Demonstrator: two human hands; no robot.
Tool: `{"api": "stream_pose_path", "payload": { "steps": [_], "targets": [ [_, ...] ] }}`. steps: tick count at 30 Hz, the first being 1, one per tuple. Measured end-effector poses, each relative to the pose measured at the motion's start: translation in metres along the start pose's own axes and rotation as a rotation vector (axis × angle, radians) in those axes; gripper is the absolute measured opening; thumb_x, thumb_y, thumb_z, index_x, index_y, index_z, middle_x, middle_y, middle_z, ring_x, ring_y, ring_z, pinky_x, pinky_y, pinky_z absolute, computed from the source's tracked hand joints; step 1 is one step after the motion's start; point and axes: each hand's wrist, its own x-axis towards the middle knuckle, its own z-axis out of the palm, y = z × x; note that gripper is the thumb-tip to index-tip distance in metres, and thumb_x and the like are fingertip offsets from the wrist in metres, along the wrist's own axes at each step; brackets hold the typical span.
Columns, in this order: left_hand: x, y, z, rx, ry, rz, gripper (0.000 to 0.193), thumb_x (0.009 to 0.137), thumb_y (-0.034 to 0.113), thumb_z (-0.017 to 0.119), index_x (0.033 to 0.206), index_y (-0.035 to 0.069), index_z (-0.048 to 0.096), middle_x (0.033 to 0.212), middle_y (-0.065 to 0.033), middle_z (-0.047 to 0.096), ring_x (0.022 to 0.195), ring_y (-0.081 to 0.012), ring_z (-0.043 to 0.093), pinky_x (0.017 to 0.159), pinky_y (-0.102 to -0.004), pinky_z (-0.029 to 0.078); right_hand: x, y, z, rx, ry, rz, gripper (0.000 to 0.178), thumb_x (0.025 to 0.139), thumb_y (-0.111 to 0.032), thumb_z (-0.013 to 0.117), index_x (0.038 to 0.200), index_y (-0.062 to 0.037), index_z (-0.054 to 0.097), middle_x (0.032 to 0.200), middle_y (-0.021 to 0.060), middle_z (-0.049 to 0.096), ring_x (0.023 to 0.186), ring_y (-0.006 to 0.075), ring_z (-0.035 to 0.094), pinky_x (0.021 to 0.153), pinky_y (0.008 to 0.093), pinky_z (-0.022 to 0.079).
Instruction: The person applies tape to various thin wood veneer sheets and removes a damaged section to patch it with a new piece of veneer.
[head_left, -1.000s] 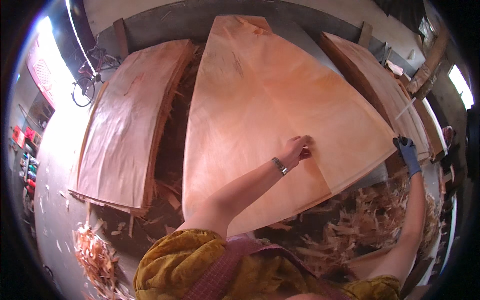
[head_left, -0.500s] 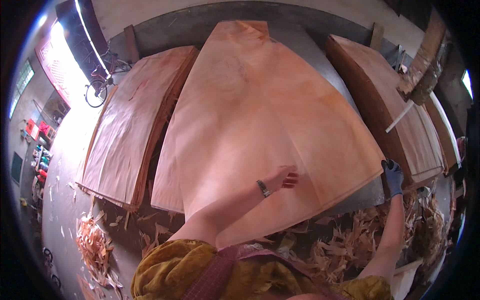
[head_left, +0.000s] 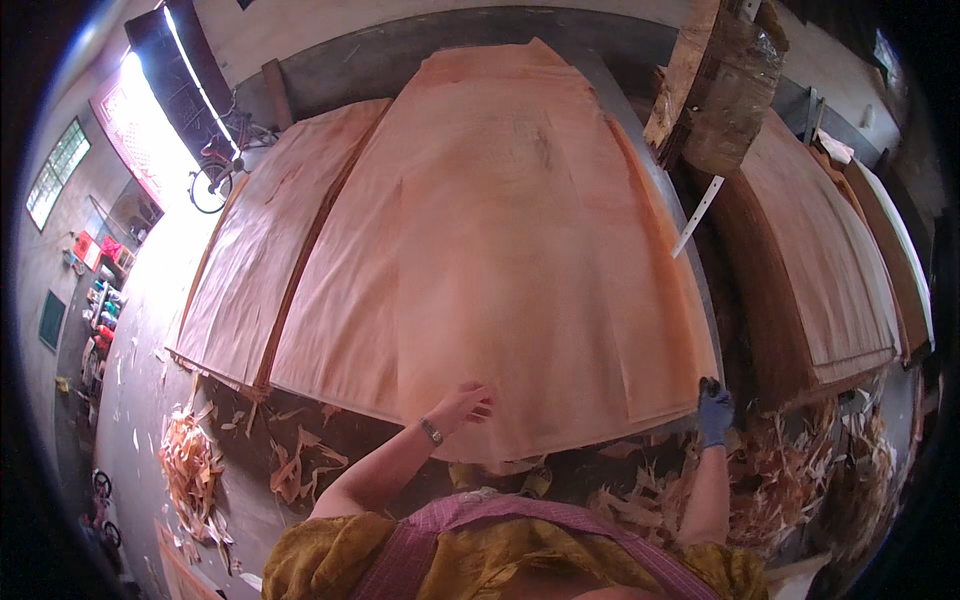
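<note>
A large, thin sheet of orange-tan wood veneer lies over a wide stack in front of me, its near edge close to my body. My left hand, bare with a watch at the wrist, hovers over or rests lightly on the near part of the sheet. Its fingers are loosely bent and hold nothing. At the sheet's near right corner is my right hand, in a blue glove with dark fingertips. Those fingers are closed at the edge of the veneer; the exact grip is partly hidden.
Further veneer stacks stand at the left and the right. A wrapped post with a pale perforated strip hangs over the right side. Veneer scraps litter the floor. A bicycle stands by the bright doorway.
The veneer sheet has shifted and lies flatter, its near right corner further left. My right hand has moved left with that corner. My left hand has drawn left and nearer to me.
</note>
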Motion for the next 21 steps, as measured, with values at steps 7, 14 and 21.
{"api": "stream_pose_path", "payload": {
  "steps": [7,14,21],
  "targets": [
    [0.053,0.014,-0.02,1.018,0.788,0.216,0.065,0.084,0.041,0.064,0.133,0.003,0.047,0.136,-0.0222,0.049,0.125,-0.0357,0.047,0.1,-0.0467,0.04,0.033,-0.087,0.066,0.858,-0.428,0.441,0.034,0.089,-0.047,0.065,0.077,-0.0162,0.057,0.056,0.0016,0.053,0.041,0.0154,0.047,0.038,0.034,0.036],
    [0.05,-0.003,-0.015,0.923,0.903,-0.006,0.083,0.082,0.045,0.063,0.144,-0.001,0.033,0.137,-0.0207,0.047,0.128,-0.0355,0.043,0.106,-0.0477,0.034,0.003,-0.067,0.067,0.806,-0.444,0.54,0.037,0.086,-0.046,0.071,0.08,-0.0132,0.056,0.054,0.0009,0.049,0.04,0.0127,0.044,0.036,0.0303,0.032],
    [0.072,-0.016,-0.056,0.445,0.873,0.168,0.042,0.076,0.03,0.073,0.107,0.002,0.065,0.095,-0.0176,0.069,0.088,-0.0325,0.066,0.076,-0.0409,0.052,0.008,-0.042,0.012,0.75,-0.292,0.37,0.033,0.082,-0.042,0.077,0.072,-0.0169,0.059,0.047,-0.0034,0.044,0.033,0.0099,0.038,0.032,0.0284,0.027]
  ]
}}
